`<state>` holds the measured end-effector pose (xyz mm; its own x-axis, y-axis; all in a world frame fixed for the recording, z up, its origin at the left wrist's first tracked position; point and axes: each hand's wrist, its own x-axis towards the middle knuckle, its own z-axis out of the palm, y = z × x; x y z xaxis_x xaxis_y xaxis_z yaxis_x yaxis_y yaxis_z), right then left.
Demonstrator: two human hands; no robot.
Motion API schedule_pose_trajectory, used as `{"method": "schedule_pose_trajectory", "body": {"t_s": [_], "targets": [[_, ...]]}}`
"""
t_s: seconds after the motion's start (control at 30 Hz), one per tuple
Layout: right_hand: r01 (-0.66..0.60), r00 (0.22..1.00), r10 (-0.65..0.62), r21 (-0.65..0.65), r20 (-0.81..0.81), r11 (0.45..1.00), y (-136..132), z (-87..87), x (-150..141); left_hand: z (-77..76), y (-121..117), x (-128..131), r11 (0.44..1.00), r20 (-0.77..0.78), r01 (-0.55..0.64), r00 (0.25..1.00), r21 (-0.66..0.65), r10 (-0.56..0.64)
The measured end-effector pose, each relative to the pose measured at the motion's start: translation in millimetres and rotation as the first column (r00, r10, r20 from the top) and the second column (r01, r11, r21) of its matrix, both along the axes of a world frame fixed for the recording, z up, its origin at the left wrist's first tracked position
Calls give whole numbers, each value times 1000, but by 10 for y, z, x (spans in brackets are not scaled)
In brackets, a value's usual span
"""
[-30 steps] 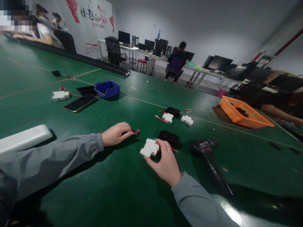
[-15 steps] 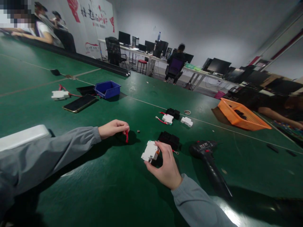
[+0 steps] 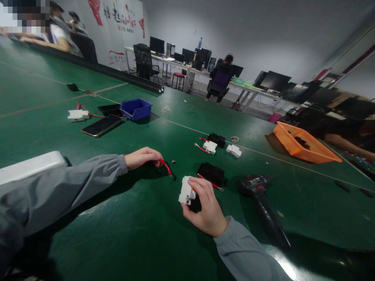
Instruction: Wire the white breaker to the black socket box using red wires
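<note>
the small white plastic block with stepped edges [image 3: 185,190] is near the middle of the green, smooth tabletop [image 3: 131,230], in the grip of the right hand [image 3: 205,207]. this grip holds the block between the thumb at its lower edge and the fingers at its upper edge. whether the block touches the tabletop, i cannot tell.

to the left of it, the left hand [image 3: 143,158] has a narrow grip, and its fingertips pinch a short red insulated wire [image 3: 166,167]. the free end of this wire points toward the white block, but stays apart from it. just beside the wire lies a tiny shiny metal piece [image 3: 173,161].

behind the right hand there is a black rectangular plastic part [image 3: 210,171], with another red wire [image 3: 212,184] along its front side. to the right lies a black power drill [image 3: 259,199].

farther back, a white block with red wires [image 3: 210,146] is in front of a black block [image 3: 216,139], and a single white block [image 3: 233,150] lies near them.

on the left side are a dark-screened phone [image 3: 102,125] and a blue plastic bin [image 3: 136,110]; on the right side, an orange plastic basket [image 3: 319,150] holds dark pieces.
</note>
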<state>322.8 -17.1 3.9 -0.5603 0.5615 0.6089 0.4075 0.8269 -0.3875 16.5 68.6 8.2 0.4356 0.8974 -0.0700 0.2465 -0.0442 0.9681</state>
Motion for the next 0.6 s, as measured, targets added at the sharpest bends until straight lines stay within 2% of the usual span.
{"method": "schedule_pose_trajectory", "body": {"t_s": [0.23,0.37,0.6], "targets": [[-84,991,88,-44,104,995,-23,17,6,-6,7,-13,994,-14,103,995,19,-103],[-120,986,130,-101,103,988,-22,30,9,-13,0,-9,984,-75,170,983,56,-166],[-75,994,87,-162,68,984,-15,10,17,-52,-48,60,970,-184,187,970,157,-157]]}}
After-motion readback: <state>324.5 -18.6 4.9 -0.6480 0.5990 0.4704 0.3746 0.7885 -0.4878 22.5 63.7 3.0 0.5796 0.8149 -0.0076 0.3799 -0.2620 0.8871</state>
